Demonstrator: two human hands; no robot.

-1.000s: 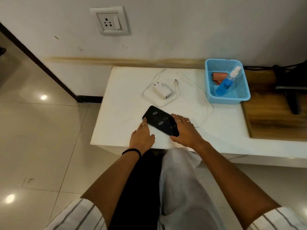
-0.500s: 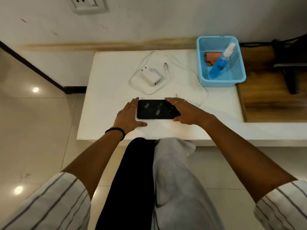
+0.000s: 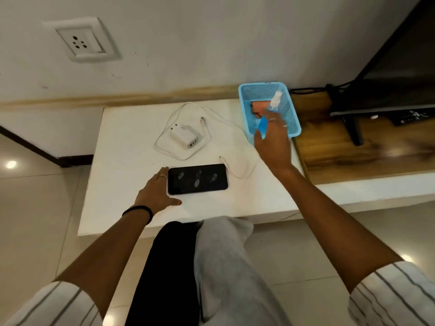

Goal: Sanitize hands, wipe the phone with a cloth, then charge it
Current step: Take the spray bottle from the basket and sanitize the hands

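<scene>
On the white table (image 3: 122, 147), near its front edge, the phone (image 3: 197, 179) is laid flat with smudged fingerprints plain on its dark screen, so the wiping is judged not yet done. At the phone's left end the left hand (image 3: 156, 196) is rested open on the table, fingertips touching the phone's short edge, nothing grasped. Toward the back right of the phone, the right hand (image 3: 273, 147) is stretched with spread fingers over the front of the blue basket (image 3: 294, 128), just at the spray bottle (image 3: 274, 103) that leans inside it; whether the bottle is already touched cannot be told, and no grip is closed on it. A pinkish cloth (image 3: 255, 109) is seen lying in the basket beside the bottle. Behind the phone the white charger (image 3: 184, 136) is left unplugged, its cable (image 3: 219, 114) looped around it, and the wall socket (image 3: 81, 40) above is unused. Sanitizing is judged barely begun; wiping and charging are left.
</scene>
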